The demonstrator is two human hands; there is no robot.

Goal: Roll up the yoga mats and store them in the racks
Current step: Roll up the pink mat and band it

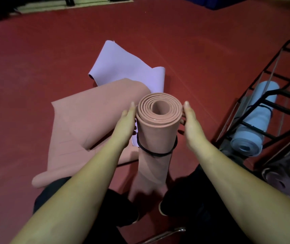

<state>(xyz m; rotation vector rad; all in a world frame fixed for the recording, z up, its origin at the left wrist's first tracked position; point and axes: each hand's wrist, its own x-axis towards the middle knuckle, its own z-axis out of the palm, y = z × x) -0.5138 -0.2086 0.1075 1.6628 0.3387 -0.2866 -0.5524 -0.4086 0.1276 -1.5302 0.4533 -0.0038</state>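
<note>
Item: rolled pink mat (157,127), centre of frame, standing on end between the person's feet. Foam, matte, wound in a neat spiral of about six layers round an open core. A thin black elastic band (156,152) circles it below the upper end.

Left hand (125,123): on the roll's left side, fingers curled behind it, holding it. Right hand (191,123): against the right side, fingertips curled round the roll's edge, also holding.

Step in hand, as judged: securing the roll before racking. Advice: keep both palms squeezing evenly so the spiral does not loosen; seat the band level; carry the roll lengthwise into a free bay.

Black metal rack (271,95): right edge of frame, tubular bars. Holds a light blue rolled mat (257,120), banded, and a purple rolled mat (279,182) at lower right.

Still loose on the red floor (35,67): a pink mat (88,120), left of centre, partly curled; a lilac mat (123,67), upper centre, edges curling.
</note>
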